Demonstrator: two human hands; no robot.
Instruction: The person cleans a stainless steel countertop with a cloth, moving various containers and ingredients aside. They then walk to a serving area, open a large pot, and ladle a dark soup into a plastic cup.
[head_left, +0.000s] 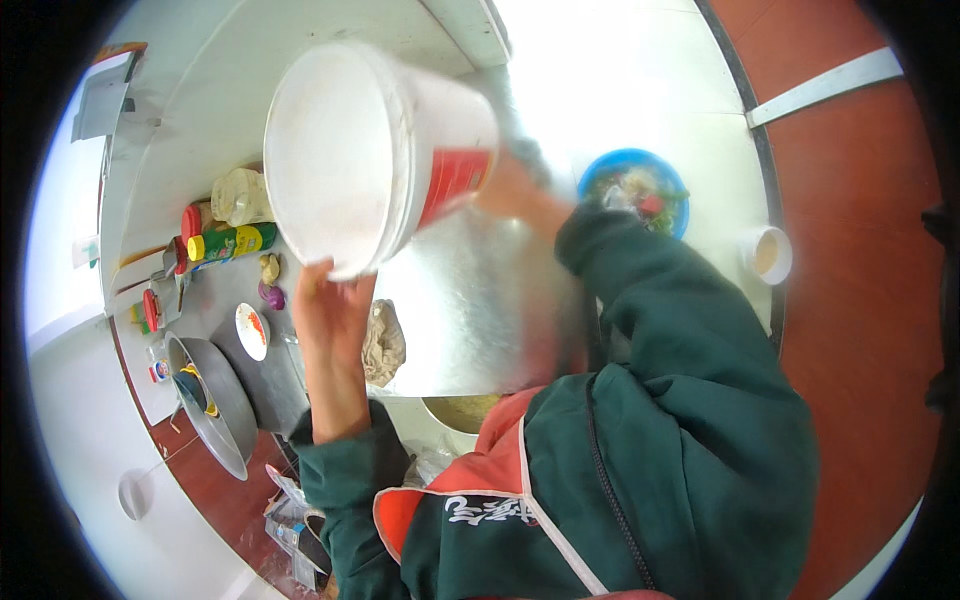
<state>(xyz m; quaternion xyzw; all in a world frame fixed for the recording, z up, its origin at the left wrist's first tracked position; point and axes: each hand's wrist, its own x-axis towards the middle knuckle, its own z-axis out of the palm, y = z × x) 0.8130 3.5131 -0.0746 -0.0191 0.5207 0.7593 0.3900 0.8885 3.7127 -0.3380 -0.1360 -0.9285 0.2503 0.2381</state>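
A large white plastic bucket (337, 157) with a red label is held up on its side above a shiny metal worktop (465, 300). My left hand (330, 307) grips the bucket's rim from below, with the thumb over the edge. At the bucket's far end is my right hand (510, 187), blurred and partly hidden behind it; whether its fingers close on the bucket is unclear. A crumpled tan cloth or bag (384, 345) lies on the worktop beside my left wrist.
Bottles (240, 241), jars (240, 196), a purple onion (275, 298), a white plate with red bits (252, 331) and a large metal basin (225, 405) stand at left. A blue basin of scraps (679, 176) and a white tub (772, 255) are at right. A pan (465, 412) sits below the worktop edge.
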